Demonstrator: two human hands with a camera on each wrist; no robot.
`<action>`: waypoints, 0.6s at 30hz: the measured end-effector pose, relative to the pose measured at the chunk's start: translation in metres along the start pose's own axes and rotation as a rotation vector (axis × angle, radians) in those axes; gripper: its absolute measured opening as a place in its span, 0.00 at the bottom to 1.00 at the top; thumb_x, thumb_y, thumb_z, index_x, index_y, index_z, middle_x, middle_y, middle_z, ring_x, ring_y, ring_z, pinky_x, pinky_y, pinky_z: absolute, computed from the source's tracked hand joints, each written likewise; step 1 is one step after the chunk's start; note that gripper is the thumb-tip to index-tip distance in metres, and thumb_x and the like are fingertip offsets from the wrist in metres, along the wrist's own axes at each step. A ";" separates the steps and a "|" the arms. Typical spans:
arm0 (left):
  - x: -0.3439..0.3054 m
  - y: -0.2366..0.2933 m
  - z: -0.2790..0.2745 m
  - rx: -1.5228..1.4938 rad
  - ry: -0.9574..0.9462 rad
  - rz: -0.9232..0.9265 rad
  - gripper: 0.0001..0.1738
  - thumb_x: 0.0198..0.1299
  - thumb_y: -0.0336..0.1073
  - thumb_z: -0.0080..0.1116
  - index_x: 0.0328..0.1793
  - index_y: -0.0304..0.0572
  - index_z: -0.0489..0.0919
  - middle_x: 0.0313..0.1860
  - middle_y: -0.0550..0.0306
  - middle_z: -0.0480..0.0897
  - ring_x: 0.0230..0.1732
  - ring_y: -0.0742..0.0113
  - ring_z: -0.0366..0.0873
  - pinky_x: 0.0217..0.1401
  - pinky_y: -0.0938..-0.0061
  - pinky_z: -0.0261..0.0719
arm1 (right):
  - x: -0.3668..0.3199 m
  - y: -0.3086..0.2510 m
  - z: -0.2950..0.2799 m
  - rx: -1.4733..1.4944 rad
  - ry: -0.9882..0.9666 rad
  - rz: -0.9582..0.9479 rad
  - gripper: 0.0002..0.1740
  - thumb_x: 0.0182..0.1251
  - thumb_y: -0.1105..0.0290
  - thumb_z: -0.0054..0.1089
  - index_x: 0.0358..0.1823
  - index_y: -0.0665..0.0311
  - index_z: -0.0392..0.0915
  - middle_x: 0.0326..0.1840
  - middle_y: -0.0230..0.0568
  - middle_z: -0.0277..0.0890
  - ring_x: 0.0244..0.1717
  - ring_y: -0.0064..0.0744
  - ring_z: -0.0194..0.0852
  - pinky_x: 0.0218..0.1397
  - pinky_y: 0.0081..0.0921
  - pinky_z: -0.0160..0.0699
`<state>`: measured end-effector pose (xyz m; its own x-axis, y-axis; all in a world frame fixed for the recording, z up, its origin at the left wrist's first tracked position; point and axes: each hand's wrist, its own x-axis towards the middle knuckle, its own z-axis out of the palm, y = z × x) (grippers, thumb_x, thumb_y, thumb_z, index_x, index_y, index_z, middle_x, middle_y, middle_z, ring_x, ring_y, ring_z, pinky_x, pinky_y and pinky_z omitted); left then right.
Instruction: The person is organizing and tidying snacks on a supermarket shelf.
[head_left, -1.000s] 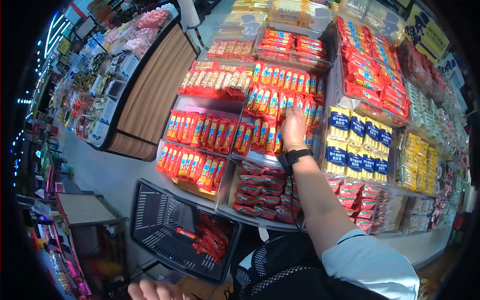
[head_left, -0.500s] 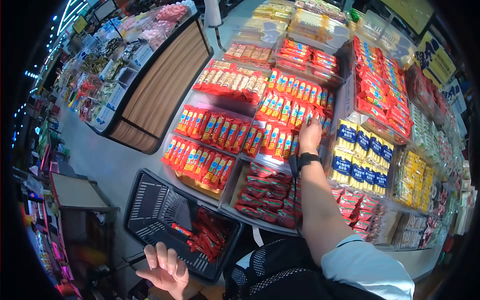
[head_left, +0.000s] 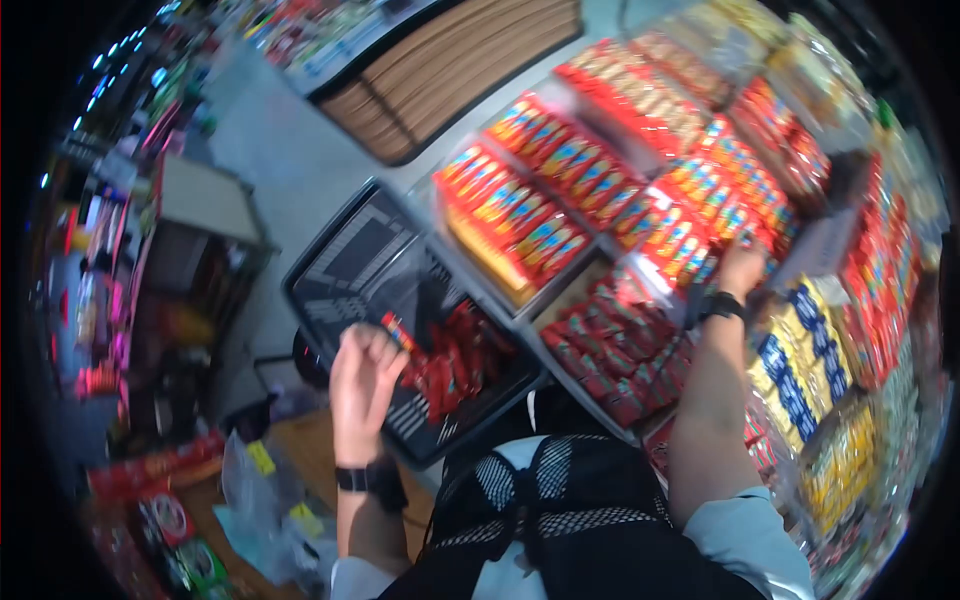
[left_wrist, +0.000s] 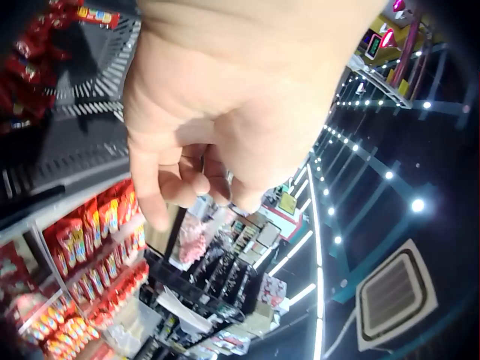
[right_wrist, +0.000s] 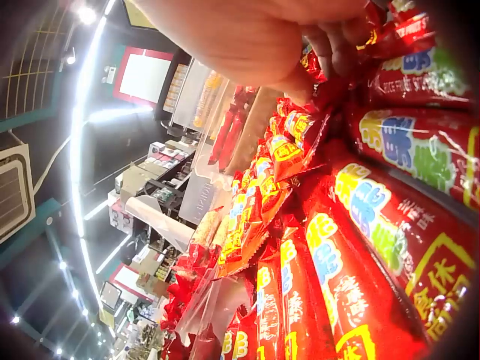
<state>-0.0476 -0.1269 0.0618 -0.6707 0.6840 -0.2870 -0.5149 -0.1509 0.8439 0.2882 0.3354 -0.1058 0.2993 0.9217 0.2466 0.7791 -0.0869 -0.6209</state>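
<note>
My right hand [head_left: 742, 268] is among the red snack packets [head_left: 705, 190] at the right of the head view. In the right wrist view the fingers of that hand [right_wrist: 247, 37] curl over red wrappers, beside long packets [right_wrist: 412, 142]; how many it grips is hidden. My left hand [head_left: 362, 375] hangs over the near left side of a dark shopping basket [head_left: 350, 255], in which red packets [head_left: 465, 350] lie. In the left wrist view that hand [left_wrist: 217, 105] has its fingers loosely bent and holds nothing.
Bins of dark red packets [head_left: 615, 345], blue-and-cream packets [head_left: 785, 390] and yellow packets [head_left: 840, 465] surround the right arm. A wood-sided counter [head_left: 460, 70] stands beyond the aisle. Plastic bags [head_left: 265, 500] lie at lower left.
My left hand has risen from the bottom edge to above the basket, its fingers now more bent. The head view has turned and tilted down; my right hand stays among the red packets.
</note>
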 end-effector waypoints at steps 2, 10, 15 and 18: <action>0.018 -0.021 -0.038 0.254 0.145 -0.139 0.10 0.74 0.43 0.56 0.45 0.46 0.75 0.36 0.68 0.72 0.38 0.78 0.71 0.53 0.72 0.79 | 0.019 0.034 0.028 0.066 0.044 0.010 0.21 0.61 0.60 0.69 0.53 0.60 0.84 0.43 0.51 0.83 0.43 0.47 0.82 0.51 0.41 0.78; 0.088 -0.114 -0.092 1.220 -0.029 -0.228 0.36 0.51 0.46 0.78 0.64 0.40 0.75 0.56 0.39 0.80 0.57 0.49 0.79 0.62 0.62 0.77 | 0.016 0.016 0.006 0.163 -0.075 0.103 0.22 0.59 0.64 0.70 0.54 0.63 0.83 0.40 0.45 0.86 0.40 0.35 0.84 0.46 0.33 0.79; 0.088 -0.147 -0.050 1.604 -0.234 -0.325 0.56 0.40 0.47 0.81 0.77 0.46 0.63 0.72 0.40 0.64 0.72 0.33 0.60 0.72 0.46 0.69 | -0.011 -0.014 -0.025 0.166 -0.072 -0.066 0.20 0.63 0.70 0.65 0.57 0.63 0.81 0.40 0.45 0.84 0.37 0.34 0.80 0.44 0.32 0.79; 0.074 -0.166 -0.038 1.736 -0.194 -0.308 0.59 0.39 0.45 0.82 0.79 0.46 0.60 0.73 0.41 0.62 0.73 0.36 0.59 0.68 0.43 0.72 | -0.049 -0.053 -0.048 0.254 -0.163 -0.365 0.15 0.67 0.74 0.62 0.55 0.63 0.81 0.41 0.42 0.83 0.37 0.31 0.79 0.42 0.30 0.78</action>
<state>-0.0322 -0.0785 -0.1170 -0.5348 0.6248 -0.5688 0.5926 0.7572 0.2746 0.2581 0.2764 -0.0495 -0.0754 0.9237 0.3757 0.6518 0.3308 -0.6824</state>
